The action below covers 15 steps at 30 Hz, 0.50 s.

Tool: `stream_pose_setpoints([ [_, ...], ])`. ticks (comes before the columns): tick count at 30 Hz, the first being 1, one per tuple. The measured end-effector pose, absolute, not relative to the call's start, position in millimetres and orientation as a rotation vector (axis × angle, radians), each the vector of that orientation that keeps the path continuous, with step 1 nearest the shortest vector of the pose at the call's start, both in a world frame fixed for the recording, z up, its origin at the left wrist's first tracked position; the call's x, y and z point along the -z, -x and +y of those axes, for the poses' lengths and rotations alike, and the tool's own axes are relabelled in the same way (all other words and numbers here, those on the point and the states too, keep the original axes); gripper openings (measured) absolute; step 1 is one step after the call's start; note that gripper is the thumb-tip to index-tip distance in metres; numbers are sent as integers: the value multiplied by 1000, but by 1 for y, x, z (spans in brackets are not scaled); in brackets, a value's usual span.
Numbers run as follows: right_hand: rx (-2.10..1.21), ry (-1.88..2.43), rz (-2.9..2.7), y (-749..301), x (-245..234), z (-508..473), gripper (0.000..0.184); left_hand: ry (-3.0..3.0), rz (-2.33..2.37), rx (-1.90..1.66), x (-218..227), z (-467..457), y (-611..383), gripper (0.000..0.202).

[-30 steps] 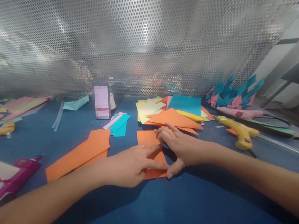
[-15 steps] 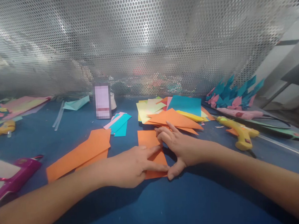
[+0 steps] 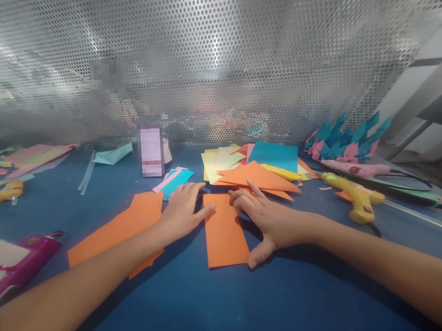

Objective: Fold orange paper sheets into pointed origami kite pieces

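Note:
A folded sheet of orange paper lies flat on the blue table, its long side pointing away from me. My left hand is at its upper left corner, thumb touching the paper and fingers stretched forward beside it. Along the right edge rests my right hand, fingers spread, with the thumb at the lower right corner and the fingertips near the upper right one. Other folded orange pieces lie under and beyond my left forearm. Just past the sheet is a pile of orange folded papers.
Blue and pink strips lie behind my left hand. A phone stands at the back. To the right are a yellow glue gun and blue-and-pink folded paper pieces. A magenta tool sits at left. A perforated metal panel rises behind.
My left hand has lifted off the middle of the orange sheet and shifted up and left to its upper left corner. My right hand has stayed almost still along the right edge.

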State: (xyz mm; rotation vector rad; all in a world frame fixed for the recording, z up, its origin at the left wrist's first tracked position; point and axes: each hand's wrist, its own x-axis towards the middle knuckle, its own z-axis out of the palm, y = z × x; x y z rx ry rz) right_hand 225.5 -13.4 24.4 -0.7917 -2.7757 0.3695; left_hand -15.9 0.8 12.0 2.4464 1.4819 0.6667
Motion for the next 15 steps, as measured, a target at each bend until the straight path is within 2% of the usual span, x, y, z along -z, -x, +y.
stream_pose_setpoints([
  [4, -418, 754, -2718, -225, -25, -15, 66, -2390, 1449, -693, -8, 4, 15, 45],
  [11, -351, 702, -2651, -226, -18, -14, 76, -2229, 1369, -769, -4, 8, 18, 34],
  [13, -315, 725, -2607, -226, -15, -13, 71, -2214, 1350, -787, -4, 8, 18, 32],
  [15, -266, 770, -2536, -225, -14, -13, 57, -2205, 1339, -820, -6, 7, 18, 31],
])
